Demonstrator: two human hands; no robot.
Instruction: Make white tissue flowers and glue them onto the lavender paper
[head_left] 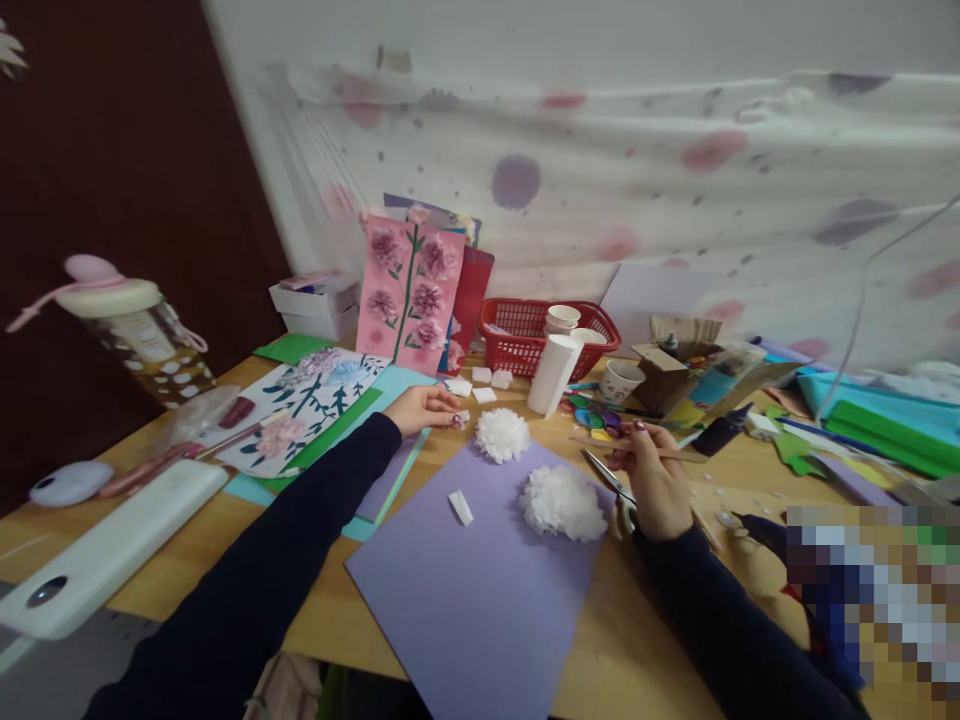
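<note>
My left hand (426, 409) reaches to the far left edge of a purple sheet (480, 590), its fingers pinched on a small white piece (463, 417). My right hand (654, 480) holds a thin wooden stick (675, 454) between thumb and fingers, above a pair of scissors (611, 473) lying beside the sheet. Two white ruffled paper flowers, a smaller one (502, 435) and a larger one (564, 503), rest on the sheet's far part. A small folded white strip (460, 507) lies left of them. Several white paper squares (481, 375) are grouped beyond my left hand.
A red basket (517, 352) with paper cups stands at the back, behind a white roll (553, 376) and paint pots (592, 415). Flower pictures (411, 290) stand and lie at left, near a power bank (120, 545). A glue gun (765, 535) is at right.
</note>
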